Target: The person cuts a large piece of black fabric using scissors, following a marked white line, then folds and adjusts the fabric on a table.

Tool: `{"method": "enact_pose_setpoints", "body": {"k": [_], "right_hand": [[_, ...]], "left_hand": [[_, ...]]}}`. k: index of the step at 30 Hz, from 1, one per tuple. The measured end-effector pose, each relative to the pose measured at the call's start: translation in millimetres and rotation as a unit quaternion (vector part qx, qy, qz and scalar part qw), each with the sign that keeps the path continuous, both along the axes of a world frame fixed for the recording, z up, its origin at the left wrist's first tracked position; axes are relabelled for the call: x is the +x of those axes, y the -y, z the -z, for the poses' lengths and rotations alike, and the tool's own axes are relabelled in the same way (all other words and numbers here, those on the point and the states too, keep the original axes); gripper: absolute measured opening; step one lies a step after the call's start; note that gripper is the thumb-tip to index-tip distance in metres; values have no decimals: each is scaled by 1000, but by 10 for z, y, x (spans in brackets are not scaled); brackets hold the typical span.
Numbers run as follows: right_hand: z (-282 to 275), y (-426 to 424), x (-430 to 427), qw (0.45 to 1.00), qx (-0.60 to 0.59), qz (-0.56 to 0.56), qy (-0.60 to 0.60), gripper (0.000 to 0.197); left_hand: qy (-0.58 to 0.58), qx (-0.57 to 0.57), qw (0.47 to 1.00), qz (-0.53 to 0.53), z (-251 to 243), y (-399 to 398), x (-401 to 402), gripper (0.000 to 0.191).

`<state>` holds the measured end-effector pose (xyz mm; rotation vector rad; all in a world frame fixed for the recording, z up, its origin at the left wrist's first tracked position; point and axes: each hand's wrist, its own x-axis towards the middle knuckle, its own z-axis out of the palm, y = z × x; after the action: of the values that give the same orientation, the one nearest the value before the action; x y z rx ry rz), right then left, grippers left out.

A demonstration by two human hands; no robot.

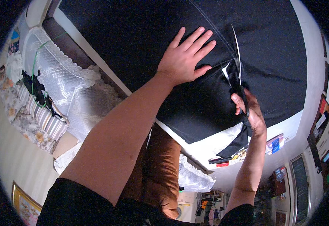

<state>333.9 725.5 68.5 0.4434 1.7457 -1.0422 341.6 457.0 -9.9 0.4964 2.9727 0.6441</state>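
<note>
Black fabric (pixel 274 67) is spread over a white-topped table (pixel 204 149), with pale chalk-like lines on it. My left hand (pixel 185 56) lies flat on the cloth, palm down with fingers spread, left of the lines. My right hand (pixel 250 108) grips the black handles of large fabric scissors (pixel 239 63). Their long blades are parted; one blade lies above the cloth and the other is partly hidden. A slit by the blades shows white beneath. A narrow black fabric piece (pixel 235 145) hangs towards the near table edge, below my right hand.
Dark and red small items (pixel 220 162) lie at the near table edge, beside a plastic packet (pixel 276 144). On the left, a sofa with a white quilted lace cover (pixel 57 70) holds black fabric scraps (pixel 36 87) and a striped cushion (pixel 47 115). Shelves (pixel 325 127) stand at the far right.
</note>
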Motion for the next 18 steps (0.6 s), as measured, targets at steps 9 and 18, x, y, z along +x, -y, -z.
{"method": "enact_pose_setpoints", "body": {"k": [9, 18], "right_hand": [[62, -76, -30, 999, 16, -31, -14, 44], [157, -169, -39, 1000, 13, 0, 5, 39]], "left_hand": [[4, 8, 1000, -2, -10, -4, -8, 71], [10, 0, 1000, -2, -28, -4, -8, 71]]}}
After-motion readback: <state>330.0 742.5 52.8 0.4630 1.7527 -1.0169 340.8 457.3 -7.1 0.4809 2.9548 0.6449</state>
